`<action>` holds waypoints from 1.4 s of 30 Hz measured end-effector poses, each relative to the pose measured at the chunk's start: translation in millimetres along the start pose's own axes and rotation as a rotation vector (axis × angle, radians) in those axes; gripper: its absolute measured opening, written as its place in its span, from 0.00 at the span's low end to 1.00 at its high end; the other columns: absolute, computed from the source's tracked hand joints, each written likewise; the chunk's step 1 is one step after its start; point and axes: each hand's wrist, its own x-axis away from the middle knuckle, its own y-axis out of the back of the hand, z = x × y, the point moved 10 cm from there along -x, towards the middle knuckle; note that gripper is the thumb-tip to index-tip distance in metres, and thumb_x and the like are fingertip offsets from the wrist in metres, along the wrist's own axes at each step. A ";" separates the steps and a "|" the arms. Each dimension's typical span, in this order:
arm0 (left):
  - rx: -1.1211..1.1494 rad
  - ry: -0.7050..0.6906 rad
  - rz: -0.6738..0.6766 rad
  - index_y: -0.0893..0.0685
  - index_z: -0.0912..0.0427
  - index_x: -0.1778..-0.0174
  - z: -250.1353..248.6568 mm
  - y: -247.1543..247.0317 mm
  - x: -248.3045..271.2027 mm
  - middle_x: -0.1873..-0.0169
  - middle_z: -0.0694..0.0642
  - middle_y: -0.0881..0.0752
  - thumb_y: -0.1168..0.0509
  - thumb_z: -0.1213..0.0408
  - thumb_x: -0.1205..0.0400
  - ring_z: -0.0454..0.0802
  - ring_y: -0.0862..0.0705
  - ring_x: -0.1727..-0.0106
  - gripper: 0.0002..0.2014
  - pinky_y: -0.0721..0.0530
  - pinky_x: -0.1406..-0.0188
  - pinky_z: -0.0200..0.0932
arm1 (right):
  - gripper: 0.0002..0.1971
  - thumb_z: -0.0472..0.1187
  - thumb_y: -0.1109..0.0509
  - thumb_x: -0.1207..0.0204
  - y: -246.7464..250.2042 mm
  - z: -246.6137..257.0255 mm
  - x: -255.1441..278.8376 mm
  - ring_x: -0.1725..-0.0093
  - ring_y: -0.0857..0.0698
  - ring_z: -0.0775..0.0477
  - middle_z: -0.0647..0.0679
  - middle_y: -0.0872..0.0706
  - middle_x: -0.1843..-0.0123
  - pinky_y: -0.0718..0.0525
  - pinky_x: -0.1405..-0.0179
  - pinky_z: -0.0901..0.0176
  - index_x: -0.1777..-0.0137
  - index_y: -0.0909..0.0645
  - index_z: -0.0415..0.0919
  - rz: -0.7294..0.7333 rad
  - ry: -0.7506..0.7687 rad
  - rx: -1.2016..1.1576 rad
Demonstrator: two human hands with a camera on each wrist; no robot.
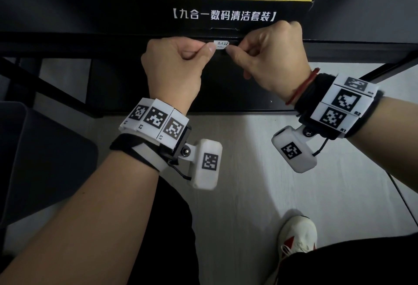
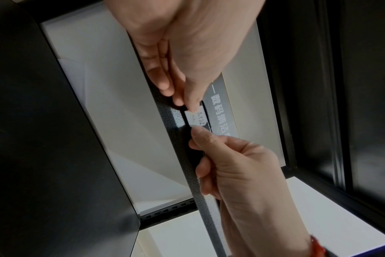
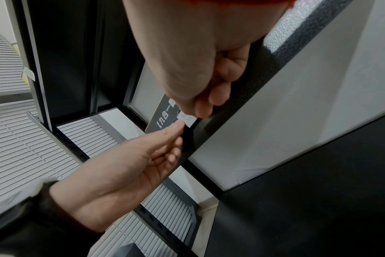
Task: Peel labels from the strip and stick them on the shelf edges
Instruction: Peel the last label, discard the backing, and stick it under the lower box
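The left hand (image 1: 174,63) has its fingers curled, and its thumb and forefinger pinch the left end of one small white label (image 1: 221,44). The label lies along the front edge of the black shelf (image 1: 90,43) — just under the black and yellow box (image 1: 222,2) that stands on the shelf. In the left wrist view the label looks flat against the grey speckled edge, but I cannot tell if the whole back is already stuck. The right hand (image 1: 269,58) is curled in the same way, and its thumb and fingertip hold the right end of the label.

My judgement is that this label is already peeled and is now being placed and pressed — so this step is nearly finished. What remains for it is to smooth it down and let go. The strip with the other labels is not in any view, and no other label shows on this shelf edge, so how many labels are still left I cannot say.
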 end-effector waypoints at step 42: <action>-0.008 0.015 -0.026 0.05 0.52 0.56 -4.3 4.0 0.5 0.70 0.38 0.10 0.23 0.52 0.21 0.31 0.10 0.66 0.07 0.13 0.55 0.29 | 0.20 0.53 0.28 0.19 -0.7 2.9 1.3 0.75 0.14 0.50 0.53 0.15 0.78 0.29 0.61 0.86 0.68 0.12 0.42 0.054 0.034 -0.035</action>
